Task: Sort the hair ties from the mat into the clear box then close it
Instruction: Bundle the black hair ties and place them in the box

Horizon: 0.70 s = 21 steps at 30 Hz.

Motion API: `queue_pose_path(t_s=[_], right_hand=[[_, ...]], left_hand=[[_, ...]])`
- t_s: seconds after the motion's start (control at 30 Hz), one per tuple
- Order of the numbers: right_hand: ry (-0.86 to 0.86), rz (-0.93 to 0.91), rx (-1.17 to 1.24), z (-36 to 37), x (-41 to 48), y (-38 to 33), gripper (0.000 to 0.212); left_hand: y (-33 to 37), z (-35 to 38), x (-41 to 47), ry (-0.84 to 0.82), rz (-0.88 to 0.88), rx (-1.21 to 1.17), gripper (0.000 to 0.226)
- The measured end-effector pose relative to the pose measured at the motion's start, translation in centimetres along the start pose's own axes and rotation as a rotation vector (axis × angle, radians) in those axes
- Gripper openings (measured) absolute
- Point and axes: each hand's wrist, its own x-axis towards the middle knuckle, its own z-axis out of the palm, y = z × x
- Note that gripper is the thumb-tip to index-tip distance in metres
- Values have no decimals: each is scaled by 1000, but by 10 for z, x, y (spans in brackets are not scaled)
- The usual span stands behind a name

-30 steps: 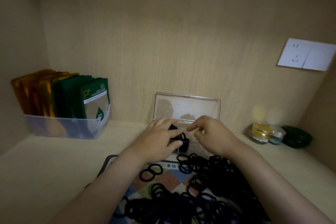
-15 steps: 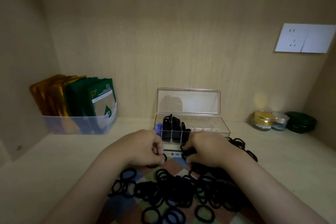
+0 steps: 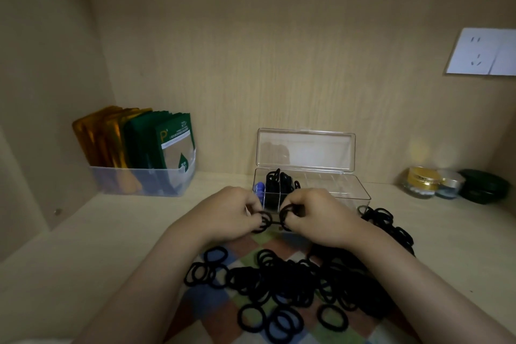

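- Pale wood lines the alcove you work in, with a shelf (image 3: 83,246) below and a white socket plate (image 3: 483,51) on the back wall at the upper right
- Your checked mat (image 3: 212,296) lies at the near edge of the shelf, and a loose heap of black hair ties (image 3: 293,279) covers most of it, trailing off its right side toward the box
- Your clear box (image 3: 335,194) stands just behind the mat, its lid (image 3: 305,151) swung up against the back wall
- Packed ties (image 3: 279,184) stand in a compartment near its left end, beside a small blue thing (image 3: 260,190) in the leftmost one
- Your left hand (image 3: 229,215) sits just in front of the box, fingers curled, pinching a single tie (image 3: 264,222)
- Your right hand (image 3: 318,218) is just beside it, fingers curled round a small bunch of ties (image 3: 287,211), and a thin black strand stretches between your two hands
- Far left, a clear tub (image 3: 145,184) holds gold and green sachets (image 3: 167,142) upright
- Far right, a gold-topped jar (image 3: 421,180), a smaller silver-topped jar (image 3: 449,187) and a dark green pot (image 3: 484,186) sit side by side against the wall
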Motion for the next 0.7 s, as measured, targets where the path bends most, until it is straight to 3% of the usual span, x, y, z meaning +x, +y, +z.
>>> queue_pose_path(t_s=[0.17, 0.37, 0.53, 0.63, 0.7], right_hand=[[-81, 19, 391, 7, -1, -9, 18], [3, 29, 717, 4, -1, -16, 20], [152, 48, 476, 11, 1, -13, 29], [199, 2, 201, 12, 3, -8, 27], [177, -34, 90, 13, 2, -9, 18]], left_hand=[[2, 4, 1, 2, -113, -312, 30], [8, 12, 1, 81, -180, -362, 31], [20, 14, -1, -23, -228, -818, 30], [22, 8, -4, -45, -227, -881, 34], [22, 3, -10, -91, -198, -838, 24]])
